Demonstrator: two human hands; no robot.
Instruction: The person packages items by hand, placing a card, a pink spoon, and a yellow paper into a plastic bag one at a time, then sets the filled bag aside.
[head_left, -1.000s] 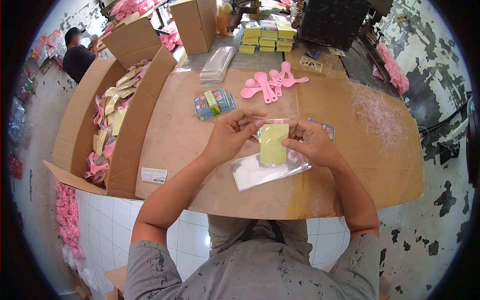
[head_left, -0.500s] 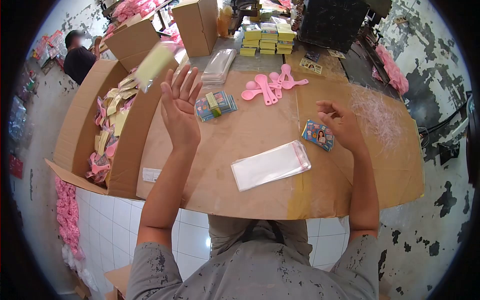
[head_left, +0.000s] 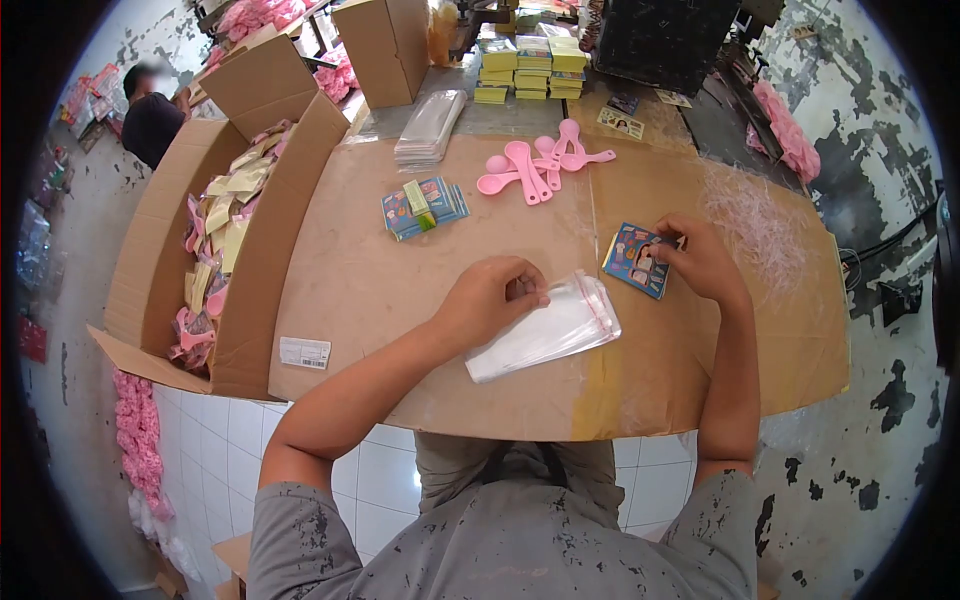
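Note:
My left hand is closed in a pinch at the upper edge of the clear plastic bags, which lie in a pile on the cardboard-covered table. The bag's edge under its fingertips looks slightly raised. To the right, my right hand pinches the right side of a blue printed card on top of a small stack. Whether that card is lifted off the others I cannot tell. Farther back sit several pink measuring spoons and a second bundle of blue cards with a green-yellow strip over it.
An open carton of packed pink spoons stands on the left. More clear bags and stacked yellow-edged cards lie at the back. Shredded plastic covers the table's right side. Another person is at the far left.
A pale yellow packet that was in the air over the carton is no longer there. My left hand came down from beside the carton to the bags; my right hand closed on the card.

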